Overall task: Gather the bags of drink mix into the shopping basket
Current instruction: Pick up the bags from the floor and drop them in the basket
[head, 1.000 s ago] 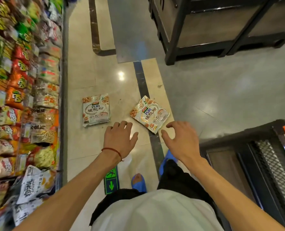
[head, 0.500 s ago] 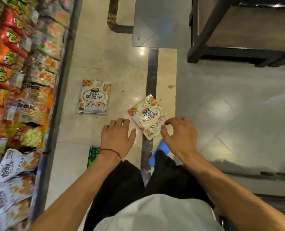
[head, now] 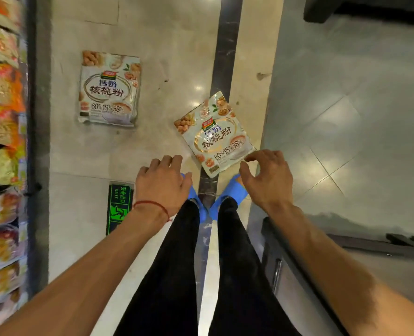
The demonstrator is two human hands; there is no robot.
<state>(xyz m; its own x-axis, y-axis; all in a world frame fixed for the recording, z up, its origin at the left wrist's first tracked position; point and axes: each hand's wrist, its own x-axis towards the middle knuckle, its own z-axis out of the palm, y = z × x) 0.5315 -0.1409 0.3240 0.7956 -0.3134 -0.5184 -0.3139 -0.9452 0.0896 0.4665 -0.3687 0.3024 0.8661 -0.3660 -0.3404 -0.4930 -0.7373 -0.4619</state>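
Two white bags of drink mix lie flat on the shop floor. One bag (head: 109, 89) lies upright to the left, near the shelf. The other bag (head: 215, 134) lies tilted across the dark floor strip, just ahead of my feet. My right hand (head: 266, 180) hovers at that bag's lower right corner, fingers spread and curled, fingertips right at its edge, holding nothing. My left hand (head: 163, 185) hangs open to the left of the tilted bag, a red string on its wrist. No shopping basket is in view.
A shelf of packaged snacks (head: 2, 141) runs down the left edge. A green exit sign (head: 118, 207) is stuck to the floor by my left foot. A dark low fixture (head: 273, 263) stands at my right leg, and a black rack (head: 370, 8) is at the top right.
I have stepped forward and bent lower, so both bags look nearer and larger. My right hand has come down to the tilted bag's lower corner. Neither bag has moved.
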